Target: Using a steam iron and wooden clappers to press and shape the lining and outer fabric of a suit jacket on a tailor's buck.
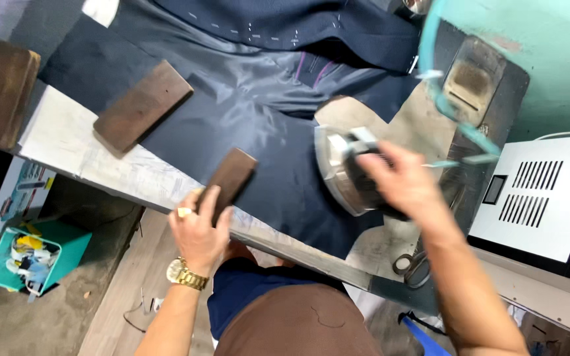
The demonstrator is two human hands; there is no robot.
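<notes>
Right hand (400,178) curls its fingers around the handle of a heavy-looking steel iron (344,168) on soft, slippery navy fabric (258,118). Left hand (199,227) grips a stiff wooden block (232,175) at the table's near edge.

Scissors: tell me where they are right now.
In the head view the scissors lie low on the right, on the table's near edge, just under the right hand gripping the iron.

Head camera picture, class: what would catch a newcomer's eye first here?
The steam iron at centre right, gripped by the right hand, sits on dark navy cloth spread across the board. Near the front edge, the left hand holds a brown wooden block; a second block lies further left.
</notes>
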